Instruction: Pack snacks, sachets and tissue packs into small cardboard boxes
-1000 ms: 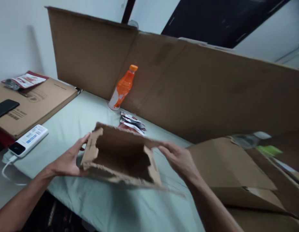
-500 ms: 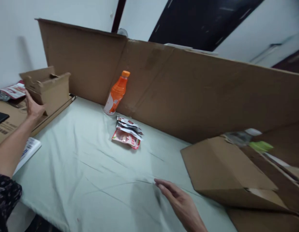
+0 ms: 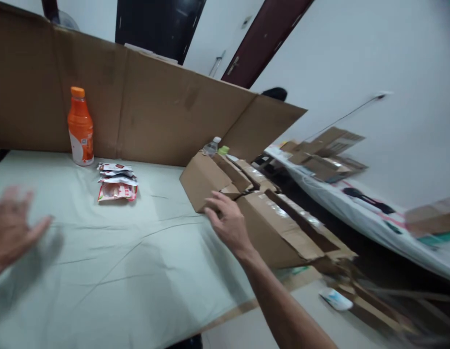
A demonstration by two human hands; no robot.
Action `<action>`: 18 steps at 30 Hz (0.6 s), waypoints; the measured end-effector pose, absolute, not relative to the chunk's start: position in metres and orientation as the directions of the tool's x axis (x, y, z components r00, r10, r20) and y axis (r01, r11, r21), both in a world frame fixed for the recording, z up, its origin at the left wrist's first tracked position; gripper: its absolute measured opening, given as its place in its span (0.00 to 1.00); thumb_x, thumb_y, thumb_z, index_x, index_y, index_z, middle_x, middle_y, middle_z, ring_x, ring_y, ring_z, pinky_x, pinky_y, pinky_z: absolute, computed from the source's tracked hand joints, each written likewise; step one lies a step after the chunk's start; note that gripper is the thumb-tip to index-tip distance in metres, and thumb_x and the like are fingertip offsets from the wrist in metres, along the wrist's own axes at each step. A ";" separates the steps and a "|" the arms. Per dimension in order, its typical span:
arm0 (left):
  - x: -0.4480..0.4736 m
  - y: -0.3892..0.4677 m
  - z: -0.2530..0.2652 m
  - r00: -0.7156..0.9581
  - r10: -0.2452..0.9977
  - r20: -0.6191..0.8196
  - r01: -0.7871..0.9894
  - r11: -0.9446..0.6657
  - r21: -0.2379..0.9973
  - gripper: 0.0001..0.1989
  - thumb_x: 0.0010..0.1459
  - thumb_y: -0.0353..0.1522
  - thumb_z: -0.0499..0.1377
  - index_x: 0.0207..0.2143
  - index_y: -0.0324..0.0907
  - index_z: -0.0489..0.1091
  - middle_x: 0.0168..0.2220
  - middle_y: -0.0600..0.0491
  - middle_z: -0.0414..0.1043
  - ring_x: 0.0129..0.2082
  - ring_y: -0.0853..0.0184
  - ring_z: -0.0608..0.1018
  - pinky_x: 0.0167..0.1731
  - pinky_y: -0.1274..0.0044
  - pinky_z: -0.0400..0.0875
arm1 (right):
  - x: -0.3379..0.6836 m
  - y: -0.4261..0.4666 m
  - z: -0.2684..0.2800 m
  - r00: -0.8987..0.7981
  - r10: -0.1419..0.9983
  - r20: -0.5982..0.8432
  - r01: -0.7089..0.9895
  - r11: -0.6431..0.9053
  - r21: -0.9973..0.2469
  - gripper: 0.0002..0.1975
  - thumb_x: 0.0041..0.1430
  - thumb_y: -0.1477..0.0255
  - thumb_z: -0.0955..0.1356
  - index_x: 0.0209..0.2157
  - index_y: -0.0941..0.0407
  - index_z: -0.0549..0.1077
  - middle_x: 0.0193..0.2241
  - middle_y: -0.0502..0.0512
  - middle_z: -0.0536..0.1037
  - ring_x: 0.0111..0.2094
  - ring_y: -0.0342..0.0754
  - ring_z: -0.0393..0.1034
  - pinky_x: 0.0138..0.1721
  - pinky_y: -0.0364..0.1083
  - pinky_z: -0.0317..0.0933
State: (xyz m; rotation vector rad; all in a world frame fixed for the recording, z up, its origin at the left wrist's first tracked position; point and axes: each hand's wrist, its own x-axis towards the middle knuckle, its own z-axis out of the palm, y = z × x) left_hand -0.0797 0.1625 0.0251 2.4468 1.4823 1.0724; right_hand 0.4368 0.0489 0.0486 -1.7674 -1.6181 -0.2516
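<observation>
My left hand (image 3: 12, 231) hovers over the left part of the pale green cloth (image 3: 97, 247), blurred, with its fingers spread and nothing in them. My right hand (image 3: 228, 223) is open and empty, its slightly bent fingers in front of a cardboard box (image 3: 201, 179); whether they touch it I cannot tell. An orange drink bottle (image 3: 81, 131) stands upright against the cardboard wall. Just right of it and nearer me lies a small row of overlapping snack packets (image 3: 118, 191), the front one red and white.
A tall cardboard wall (image 3: 155, 104) closes off the back. Behind the near box are a clear bottle (image 3: 212, 147) and a green item (image 3: 223, 150). Another open cardboard box (image 3: 268, 232) sits at the right edge. Farther right, a white-covered table (image 3: 327, 194) holds flattened boxes.
The view has swung right. My left hand has left the small cardboard box at the left and is now over the cloth. My right hand has moved to the box on the right.
</observation>
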 end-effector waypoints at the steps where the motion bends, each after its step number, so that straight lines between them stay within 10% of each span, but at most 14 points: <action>1: -0.054 0.160 0.015 0.389 0.761 0.519 0.714 -0.605 0.352 0.35 0.66 0.50 0.54 0.70 0.48 0.53 0.76 0.44 0.44 0.75 0.37 0.43 0.70 0.41 0.37 | 0.450 0.055 0.056 0.220 0.758 0.614 0.942 0.000 -0.337 0.18 0.60 0.64 0.66 0.47 0.55 0.79 0.57 0.67 0.77 0.60 0.61 0.70 0.63 0.64 0.60; 7: 0.074 0.174 -0.017 0.686 0.668 0.288 0.622 -0.744 0.244 0.24 0.65 0.44 0.57 0.59 0.44 0.71 0.63 0.42 0.71 0.69 0.48 0.64 0.68 0.51 0.54 | 0.504 0.114 0.085 0.495 0.727 0.476 0.853 -0.301 -0.427 0.34 0.51 0.63 0.69 0.58 0.66 0.72 0.53 0.77 0.78 0.53 0.69 0.71 0.56 0.64 0.62; 12: 0.084 0.162 -0.005 0.656 0.711 0.254 0.672 -0.703 0.233 0.27 0.63 0.40 0.60 0.63 0.44 0.68 0.67 0.37 0.64 0.69 0.41 0.61 0.67 0.42 0.47 | 0.498 0.117 0.083 0.451 0.796 0.404 0.842 -0.230 -0.488 0.19 0.53 0.67 0.64 0.41 0.60 0.81 0.33 0.65 0.83 0.36 0.60 0.76 0.43 0.56 0.68; 18: 0.043 0.102 0.025 0.666 0.707 0.235 0.616 -0.700 0.361 0.47 0.61 0.45 0.63 0.75 0.47 0.43 0.74 0.36 0.46 0.72 0.41 0.58 0.66 0.50 0.61 | 0.446 0.012 0.078 0.185 0.864 0.469 0.858 0.091 -0.506 0.12 0.60 0.65 0.67 0.38 0.54 0.81 0.37 0.59 0.85 0.38 0.56 0.78 0.42 0.52 0.72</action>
